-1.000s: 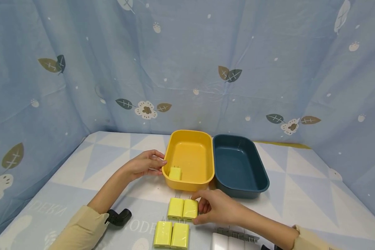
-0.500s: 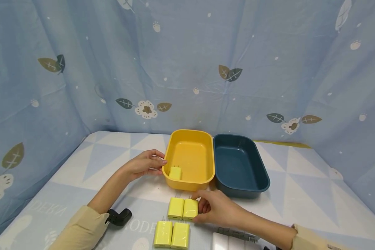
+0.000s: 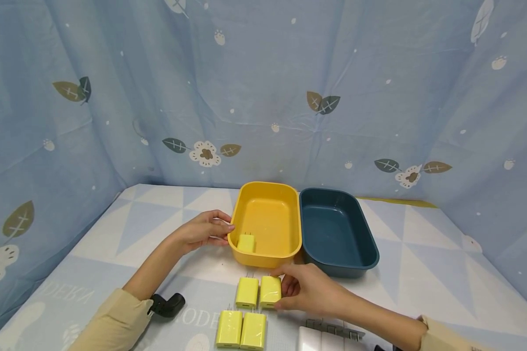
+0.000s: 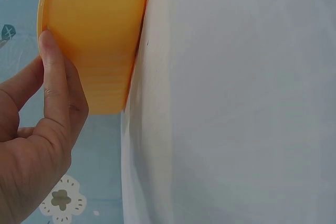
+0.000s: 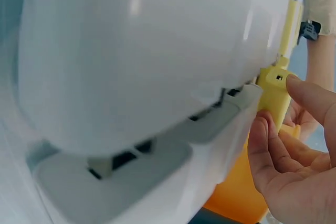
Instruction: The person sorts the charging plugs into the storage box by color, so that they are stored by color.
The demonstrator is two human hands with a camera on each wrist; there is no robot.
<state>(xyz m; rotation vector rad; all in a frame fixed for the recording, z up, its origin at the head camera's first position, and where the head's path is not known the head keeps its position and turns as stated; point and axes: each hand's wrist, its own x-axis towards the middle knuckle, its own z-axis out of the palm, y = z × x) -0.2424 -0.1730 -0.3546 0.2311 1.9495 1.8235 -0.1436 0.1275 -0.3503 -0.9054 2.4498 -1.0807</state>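
Yellow charger (image 3: 270,292) pinched in the right hand (image 3: 306,290), near the yellow bin (image 3: 263,262).
It sits on the bin's side toward the tabletop's (image 3: 421,273) near edge, long axis running toward the far edge; the left hand (image 3: 207,228), farther off, grips the bin's left rim.

Five yellow chargers (image 3: 270,291), at least three white chargers (image 3: 332,342), two bins (image 3: 265,262)

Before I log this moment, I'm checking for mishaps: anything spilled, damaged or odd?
Nothing stands out: the yellow box and blue box stand upright, side by side, and the yellow chargers show no visible damage.
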